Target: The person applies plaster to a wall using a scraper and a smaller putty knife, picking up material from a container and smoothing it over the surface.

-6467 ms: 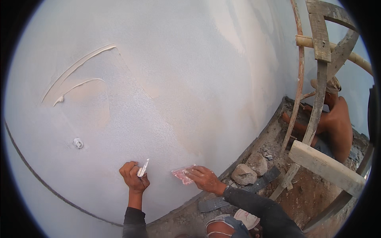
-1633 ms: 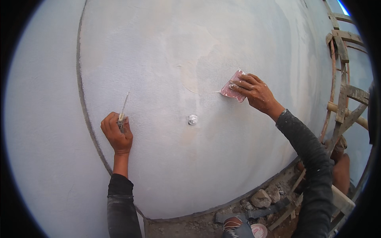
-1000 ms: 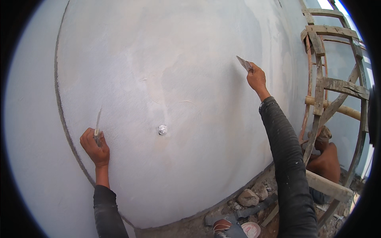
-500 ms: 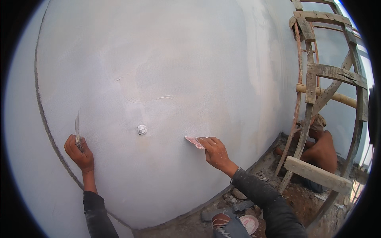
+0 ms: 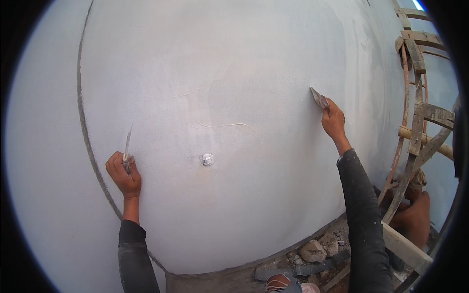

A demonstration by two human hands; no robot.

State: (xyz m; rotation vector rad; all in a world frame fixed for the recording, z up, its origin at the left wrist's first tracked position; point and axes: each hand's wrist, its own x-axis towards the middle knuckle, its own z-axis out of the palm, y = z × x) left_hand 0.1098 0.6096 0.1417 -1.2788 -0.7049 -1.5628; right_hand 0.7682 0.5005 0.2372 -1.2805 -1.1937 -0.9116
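My left hand [image 5: 123, 177] is closed around the handle of a putty knife [image 5: 128, 142], its thin blade seen edge-on and pointing up, near the dark vertical groove in the wall. Raised on the right, my right hand [image 5: 334, 122] grips a flat putty spreader [image 5: 319, 98] with its edge at the pale wall [image 5: 264, 195]. A thin wavy ridge of white putty [image 5: 224, 125] runs across the wall between my hands. Below that ridge, a small white lump [image 5: 208, 159] sticks out of the wall.
Wooden scaffolding [image 5: 415, 132] stands at the right, with another person [image 5: 413, 217] crouched behind it. Stones [image 5: 313, 251] and rubble lie along the wall's foot. A pinkish-white container [image 5: 309, 288] is partly visible beside my leg at the bottom.
My right hand has swept the spreader up and to the right along the wall. The view has shifted right. My left hand still holds the putty knife upright.
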